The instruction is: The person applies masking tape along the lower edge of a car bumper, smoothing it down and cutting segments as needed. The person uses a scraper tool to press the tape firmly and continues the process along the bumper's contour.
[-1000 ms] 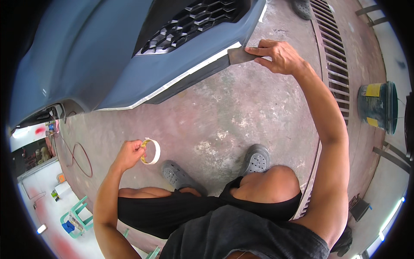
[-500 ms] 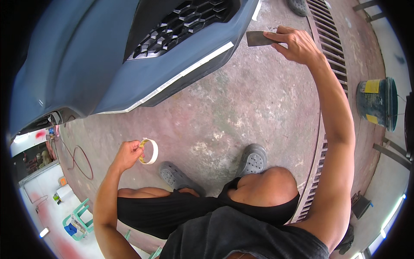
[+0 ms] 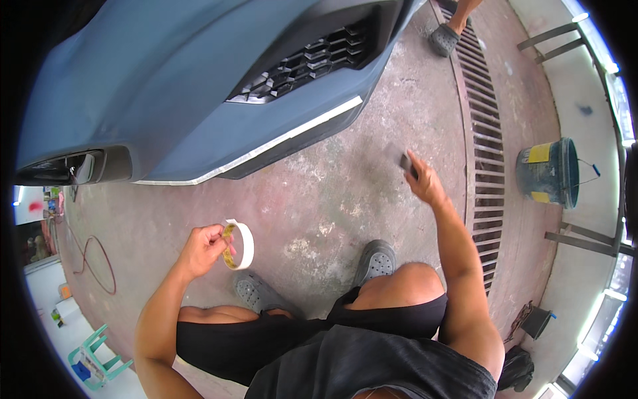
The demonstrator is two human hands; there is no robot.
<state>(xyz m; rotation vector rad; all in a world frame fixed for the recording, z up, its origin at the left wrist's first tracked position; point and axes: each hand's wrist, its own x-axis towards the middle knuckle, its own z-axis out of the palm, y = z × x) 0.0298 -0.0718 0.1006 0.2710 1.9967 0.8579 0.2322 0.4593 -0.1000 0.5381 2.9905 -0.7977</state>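
Observation:
My left hand [image 3: 201, 251] pinches a roll of masking tape [image 3: 248, 246] by its edge, thumb and fingers closed on the ring. It is above the floor, short of my left shoe [image 3: 256, 292]. My right hand [image 3: 426, 185] grips a flat dark scraper [image 3: 399, 158], smeared by motion, over the floor to the right of the car. The blue-grey car bumper [image 3: 179, 113] fills the upper left, with a black honeycomb grille [image 3: 312, 58] set in it. A white tape strip [image 3: 286, 138] runs along its lower edge, above a dark lower lip. Neither hand touches the car.
A floor drain grate [image 3: 487, 146] runs down the right side. Beyond it stand a dark bucket [image 3: 550, 174] with yellow labels and grey trestle legs [image 3: 578, 239]. Another person's shoe [image 3: 444, 40] is at the top. A red hose [image 3: 100, 247] and a green stool [image 3: 96, 362] are at left.
My right hand has come back toward me and left with the scraper, away from the bumper's corner. The tape roll has shifted slightly right. More of the other person's leg shows.

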